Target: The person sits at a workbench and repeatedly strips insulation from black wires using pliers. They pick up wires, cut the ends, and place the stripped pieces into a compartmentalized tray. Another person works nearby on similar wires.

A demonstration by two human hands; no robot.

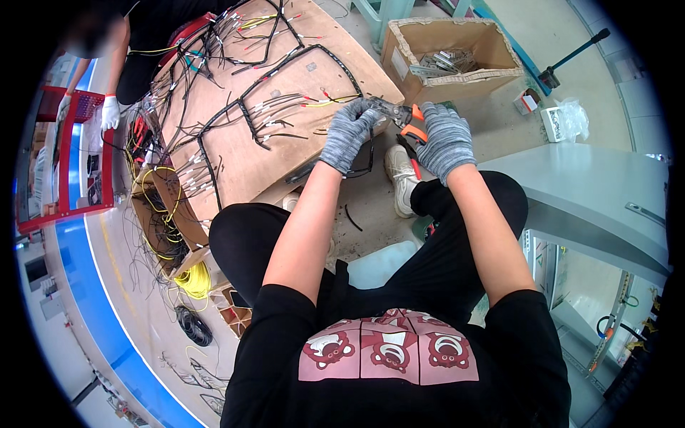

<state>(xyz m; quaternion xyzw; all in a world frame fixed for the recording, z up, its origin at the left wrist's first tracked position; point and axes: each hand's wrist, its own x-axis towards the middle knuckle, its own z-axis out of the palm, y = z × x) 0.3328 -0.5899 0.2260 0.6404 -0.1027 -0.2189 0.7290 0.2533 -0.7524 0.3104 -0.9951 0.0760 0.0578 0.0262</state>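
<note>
My right hand (pixel 447 140), in a grey knit glove, is closed around the orange handles of a crimping tool (pixel 415 133). The tool's metal jaws point left, toward my left hand (pixel 349 135). That hand, gloved the same way, has its fingers pinched together at the jaws; what they grip there is too small to make out. Just left of both hands, a black wire harness (pixel 267 80) lies on a plywood board (pixel 285 160). Its branches end in loose wires, some with red or white tips. A red-handled tool (pixel 415 168) shows below my right hand.
Beyond my hands stands an open cardboard box (pixel 457 82) with metal pieces inside. A grey panel (pixel 578 178) is at the right. At the left are a box of wires (pixel 171 214), a yellow wire coil (pixel 194 279) and a black coil (pixel 193 326). A co-worker's white-gloved hand (pixel 110 113) shows at upper left.
</note>
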